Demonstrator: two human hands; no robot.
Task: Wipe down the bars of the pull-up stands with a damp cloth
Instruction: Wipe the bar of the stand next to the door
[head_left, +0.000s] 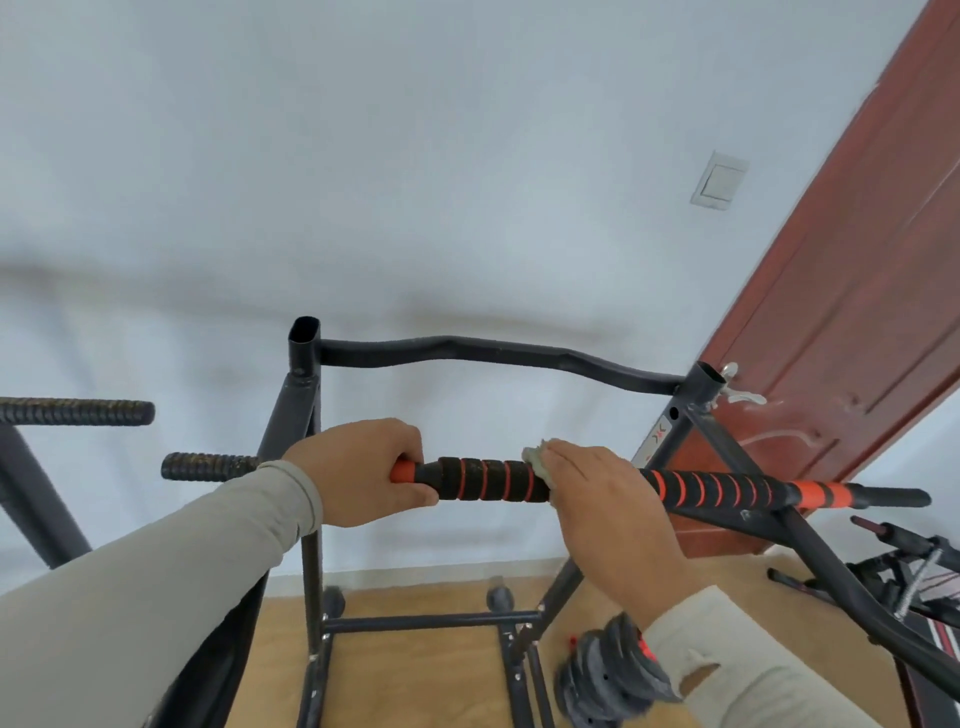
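Observation:
A black pull-up stand fills the middle of the view. Its near bar (488, 479) runs left to right, wrapped in black foam with orange stripes. My left hand (363, 470) grips this bar near its orange left part. My right hand (602, 499) wraps over the bar further right, holding a pale green cloth (537, 457) against the foam. Most of the cloth is hidden under the fingers. A bent black rear bar (498, 353) joins the two uprights behind.
A second stand with ribbed black grips (78, 411) stands at the left. A red-brown door (852, 291) is at the right, next to a wall switch (721, 179). Grey weight plates (608, 680) lie on the wooden floor. Other black gym gear (914, 577) sits at far right.

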